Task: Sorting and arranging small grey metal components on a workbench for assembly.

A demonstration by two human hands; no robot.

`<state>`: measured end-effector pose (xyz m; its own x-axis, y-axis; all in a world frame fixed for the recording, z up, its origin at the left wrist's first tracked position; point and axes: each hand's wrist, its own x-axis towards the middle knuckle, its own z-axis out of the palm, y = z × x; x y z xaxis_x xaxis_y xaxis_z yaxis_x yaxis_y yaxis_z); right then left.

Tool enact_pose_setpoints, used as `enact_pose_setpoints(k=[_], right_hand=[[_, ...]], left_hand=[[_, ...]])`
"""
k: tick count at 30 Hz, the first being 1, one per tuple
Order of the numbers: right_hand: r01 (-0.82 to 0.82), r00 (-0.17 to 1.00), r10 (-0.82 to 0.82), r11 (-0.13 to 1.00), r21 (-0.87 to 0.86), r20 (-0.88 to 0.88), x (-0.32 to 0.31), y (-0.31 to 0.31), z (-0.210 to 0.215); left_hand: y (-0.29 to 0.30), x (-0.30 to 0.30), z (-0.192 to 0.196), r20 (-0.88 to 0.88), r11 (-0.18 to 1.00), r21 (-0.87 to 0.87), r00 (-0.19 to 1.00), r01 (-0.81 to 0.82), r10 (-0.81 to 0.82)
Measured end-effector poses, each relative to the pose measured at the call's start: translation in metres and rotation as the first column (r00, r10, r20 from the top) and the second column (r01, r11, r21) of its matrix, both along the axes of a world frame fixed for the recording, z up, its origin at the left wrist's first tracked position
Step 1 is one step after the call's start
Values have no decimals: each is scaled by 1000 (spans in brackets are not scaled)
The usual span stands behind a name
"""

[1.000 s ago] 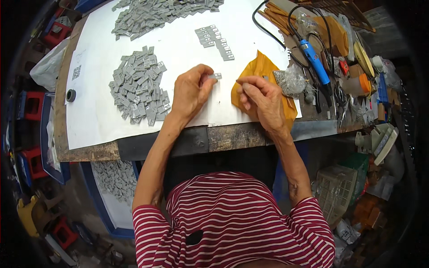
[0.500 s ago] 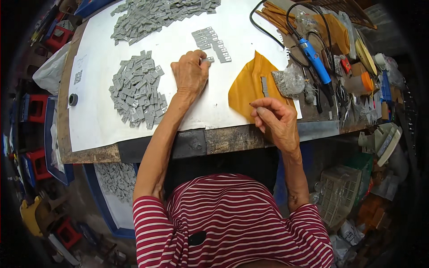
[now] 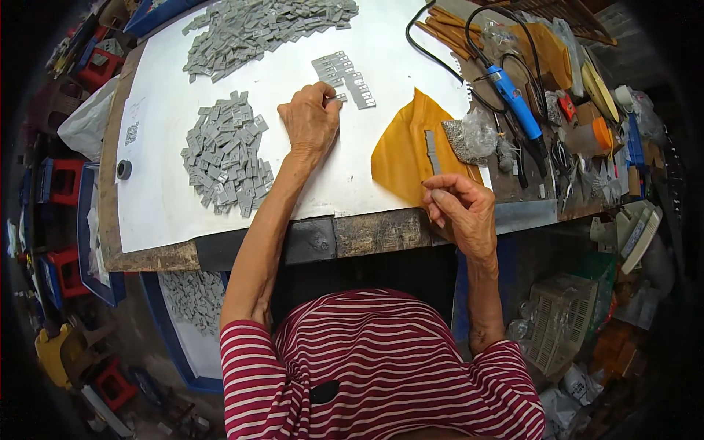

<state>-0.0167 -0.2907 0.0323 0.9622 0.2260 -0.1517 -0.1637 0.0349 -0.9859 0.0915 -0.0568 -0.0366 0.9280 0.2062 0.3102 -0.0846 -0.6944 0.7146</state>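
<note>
At the middle of the tabletop, on the white sheet (image 3: 169, 213), the left hand (image 3: 312, 121) rests knuckles up, fingertips pinched on a small grey tab (image 3: 339, 96) at the near end of the laid-out row (image 3: 345, 78). The tab touches or nearly touches the row; exact contact cannot be told.

Right hand (image 3: 458, 209) hovers over the tabletop's near edge, just off the yellow cloth (image 3: 403, 150). Fingers are curled, thumb against forefinger. Whether a small part sits between them cannot be told; nothing clearly visible.

Stock: a loose pile (image 3: 224, 154) of grey tabs left of the left hand, and a larger heap (image 3: 257, 29) toward the far edge. A grey strip (image 3: 433, 150) lies on the cloth, with a clear bag (image 3: 473, 136) of small pieces just beside it. A blue tool (image 3: 513, 99) with black cable lies toward the right edge amid clutter.

Risks, as judged:
- The row is loose on a smooth sheet. The heel of the left hand or the forearm dragging across could knock set tabs out of line.
- The pinch on the tab is at its tip only. A slip would drop it skewed onto the row.
- The right hand is at the very edge. Anything small let go there would likely fall to the floor among the crates.
- The cloth's near corner reaches the edge. A wrist catching it could pull the strip and bag along.
- The cable loops near the row's far end; tugging the tool could sweep it.
</note>
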Motion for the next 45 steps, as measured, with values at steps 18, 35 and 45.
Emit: enact_pose_setpoints(k=[18,35,45], right_hand=[[-6,999,6,1000,0,-49,-5,0,-10],[-28,998,27,999,-26,-61,-9,5,-12],[-2,998,-3,997,-79,-70,-6,2,-1]], left_hand=[[3,13,-7,192,991,97,979,-89,69],[88,-49,20,11,802,585,990,-123,143],[89,-49,17,137,889,438,987,-135,82]])
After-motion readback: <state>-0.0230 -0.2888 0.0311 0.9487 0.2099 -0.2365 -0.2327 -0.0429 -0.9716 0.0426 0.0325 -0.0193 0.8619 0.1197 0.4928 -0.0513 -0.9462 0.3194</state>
